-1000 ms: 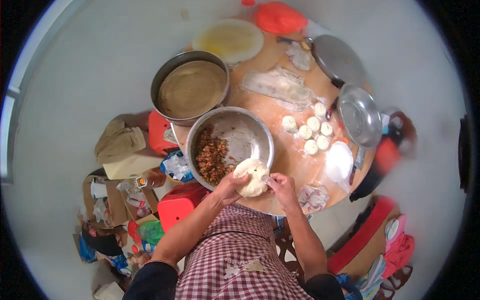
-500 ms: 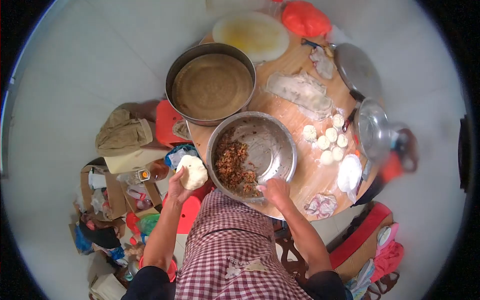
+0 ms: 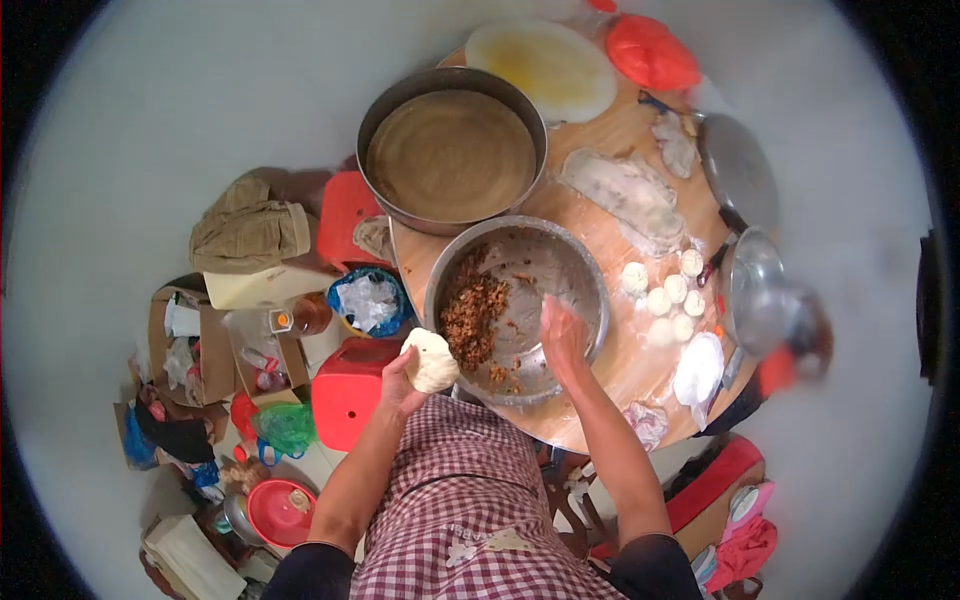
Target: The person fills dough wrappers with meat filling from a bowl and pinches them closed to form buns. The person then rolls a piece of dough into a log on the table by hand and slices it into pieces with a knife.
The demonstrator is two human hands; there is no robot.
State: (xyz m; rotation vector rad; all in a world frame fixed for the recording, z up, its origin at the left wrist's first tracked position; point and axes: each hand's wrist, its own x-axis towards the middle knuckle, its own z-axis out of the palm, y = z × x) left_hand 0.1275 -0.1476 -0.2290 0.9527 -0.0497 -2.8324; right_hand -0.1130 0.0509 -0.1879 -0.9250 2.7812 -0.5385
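My left hand (image 3: 401, 385) is closed on the edge of a round, pale dough wrapper (image 3: 431, 362), held beside the near left rim of a steel mixing bowl (image 3: 598, 290). Brown chopped filling (image 3: 472, 318) lies along the bowl's left side, with bits scattered toward the near wall. Over the right part of the bowl is my right hand (image 3: 564, 342), its fingers drawn together. Whatever those fingers may hold is too small or hidden to make out. Several small dough pieces (image 3: 660, 301) sit on the floured table to the right.
A large round steamer pan (image 3: 452, 155) stands behind the bowl. On the wooden table (image 3: 600, 125) lie a long slab of dough (image 3: 625, 195), a red bag (image 3: 652, 52) and a metal lid (image 3: 738, 170). Red stools (image 3: 352, 400) and boxes stand at left. Someone's blurred hand shows at right.
My right hand has moved from the filling near the close rim up to the bowl's right side. The dough wrapper stays in my left hand, now nearer the bowl. The view has shifted.
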